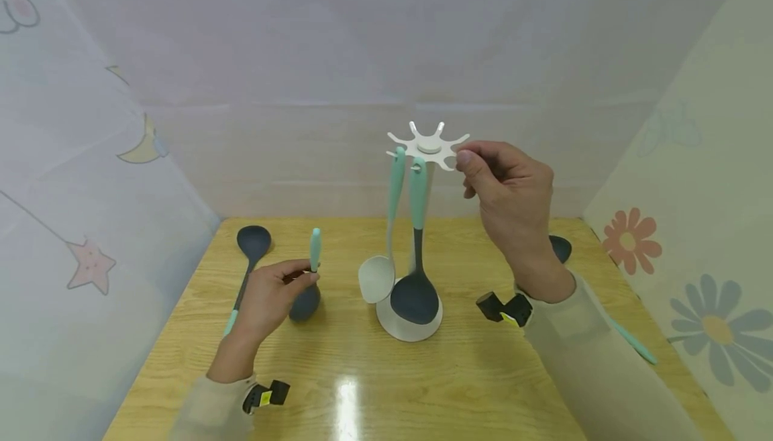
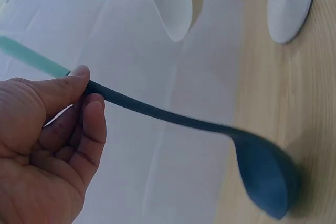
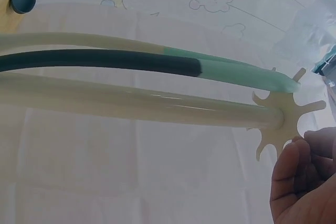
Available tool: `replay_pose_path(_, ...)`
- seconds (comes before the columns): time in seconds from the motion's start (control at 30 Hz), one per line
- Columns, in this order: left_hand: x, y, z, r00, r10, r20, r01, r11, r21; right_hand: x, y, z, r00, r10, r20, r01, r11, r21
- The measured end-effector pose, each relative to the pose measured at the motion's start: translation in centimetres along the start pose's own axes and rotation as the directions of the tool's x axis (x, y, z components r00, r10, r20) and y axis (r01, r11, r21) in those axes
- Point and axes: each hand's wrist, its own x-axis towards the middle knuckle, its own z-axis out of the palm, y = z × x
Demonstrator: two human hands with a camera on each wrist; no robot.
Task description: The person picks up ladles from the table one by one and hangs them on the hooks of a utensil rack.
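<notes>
Pinching a dark ladle [image 2: 168, 117], left hand [image 1: 268, 300] low, right hand [image 1: 513, 189] higher, pinching the rack [image 1: 430, 146]

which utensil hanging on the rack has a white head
The ladle hanging on the left in the head view; the other hanging utensil is dark-headed.
</notes>
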Motion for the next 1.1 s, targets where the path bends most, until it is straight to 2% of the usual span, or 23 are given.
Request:
replay_pose_path(0.1, 0.1, 0.9, 0.3, 1.0, 0.003, 0.015, -0.002, 0.999, -0.054, -0.1, -0.1, 0.0, 0.999, 0.031, -0.008, -0.031, 1.0, 0.001)
replay_pose_path(0.2, 0.6, 1.8, 0.5, 0.999, 0.042, 0.005, -0.041, 0.995, -0.088, -0.1, -0.2, -0.1, 0.999, 0.045, -0.007, -0.045, 0.999, 0.017)
replay_pose_path(0.47, 2.3, 4.6, 0.5, 0.987, 0.143, -0.071, -0.149, 0.985, -0.082, -0.1, -0.2, -0.1, 0.998, 0.057, 0.006, -0.058, 0.996, 0.073)
replay_pose_path(0.7, 3.2, 7.2, 0.6, 0.983, 0.162, -0.082, -0.171, 0.977, -0.124, -0.1, 0.0, -0.1, 0.998, 0.059, 0.008, -0.06, 0.992, 0.112)
replay_pose_path(0.87, 3.5, 8.3, 0.6, 0.975, 0.197, -0.1, -0.21, 0.968, -0.139, 0.1, 0.1, -0.2, 0.998, 0.065, 0.026, -0.067, 0.992, 0.102)
replay_pose_path(1.1, 3.7, 9.0, 0.5, 0.959, 0.25, -0.132, -0.268, 0.954, -0.138, 0.7, 0.2, -0.3, 0.993, 0.108, 0.052, -0.113, 0.986, 0.118)
